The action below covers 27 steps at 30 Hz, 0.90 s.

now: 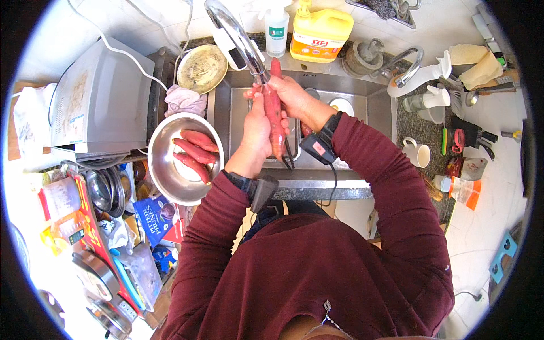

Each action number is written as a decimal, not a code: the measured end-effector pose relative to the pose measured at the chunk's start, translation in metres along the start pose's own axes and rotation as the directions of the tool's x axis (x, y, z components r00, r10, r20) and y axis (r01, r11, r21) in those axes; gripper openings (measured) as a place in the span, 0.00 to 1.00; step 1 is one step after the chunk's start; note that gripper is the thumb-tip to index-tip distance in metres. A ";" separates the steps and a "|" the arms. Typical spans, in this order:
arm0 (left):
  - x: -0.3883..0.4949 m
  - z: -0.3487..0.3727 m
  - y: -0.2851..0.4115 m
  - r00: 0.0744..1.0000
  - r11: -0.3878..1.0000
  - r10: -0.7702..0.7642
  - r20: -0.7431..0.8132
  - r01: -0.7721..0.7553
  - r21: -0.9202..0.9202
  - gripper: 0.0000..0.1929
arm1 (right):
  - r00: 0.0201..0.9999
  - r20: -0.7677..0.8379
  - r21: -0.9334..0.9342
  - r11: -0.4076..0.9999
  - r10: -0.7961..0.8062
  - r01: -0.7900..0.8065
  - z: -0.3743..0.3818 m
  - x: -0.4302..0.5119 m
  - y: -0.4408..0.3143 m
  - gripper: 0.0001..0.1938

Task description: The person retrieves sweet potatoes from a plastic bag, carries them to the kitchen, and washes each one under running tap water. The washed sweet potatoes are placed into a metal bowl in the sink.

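A long red-skinned sweet potato [274, 112] is held lengthwise over the stainless steel sink [382, 114], below the chrome faucet [242, 36]. My left hand [257, 131] grips its left side and my right hand [293, 95] grips it near the upper end. A dark, thin-legged item, partly hidden, shows beside its lower tip. Another red sweet potato [305, 129] lies in the sink, mostly covered by my right wrist. To the left, a steel bowl [159, 182] holds several sweet potatoes [193, 151].
A spray bottle [276, 36], a yellow detergent jug [321, 36] and a stone mortar [361, 59] line the back. A pink cloth [185, 100] and stained plate [202, 69] lie left of the sink. On the right counter stand a white mug [416, 154] and knives [484, 138].
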<state>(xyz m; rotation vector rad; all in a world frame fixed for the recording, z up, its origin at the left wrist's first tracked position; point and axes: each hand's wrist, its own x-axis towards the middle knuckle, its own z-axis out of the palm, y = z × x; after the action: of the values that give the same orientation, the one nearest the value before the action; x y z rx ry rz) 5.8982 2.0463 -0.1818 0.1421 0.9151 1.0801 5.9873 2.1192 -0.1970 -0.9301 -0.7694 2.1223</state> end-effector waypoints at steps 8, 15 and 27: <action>0.000 -0.012 0.000 0.987 0.932 0.110 -0.122 -0.059 0.358 0.20 | 0.983 -0.167 0.264 0.958 -0.072 0.115 0.011 0.016 0.000 0.12; 0.015 -0.034 -0.014 0.731 0.198 0.671 0.123 -0.337 0.920 0.24 | 0.907 -0.418 0.334 0.920 -0.049 0.204 0.016 0.011 0.016 0.13; 0.018 -0.034 0.025 0.981 0.707 0.161 0.106 -0.190 0.681 0.25 | 0.976 -0.022 -0.521 0.836 -0.216 0.173 -0.013 -0.011 -0.031 0.17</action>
<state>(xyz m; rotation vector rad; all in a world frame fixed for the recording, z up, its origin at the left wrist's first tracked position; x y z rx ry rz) 5.8595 2.0627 -0.2011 0.8917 1.2585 0.8517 6.0140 2.1319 -0.1778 -1.1441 -1.3745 1.7110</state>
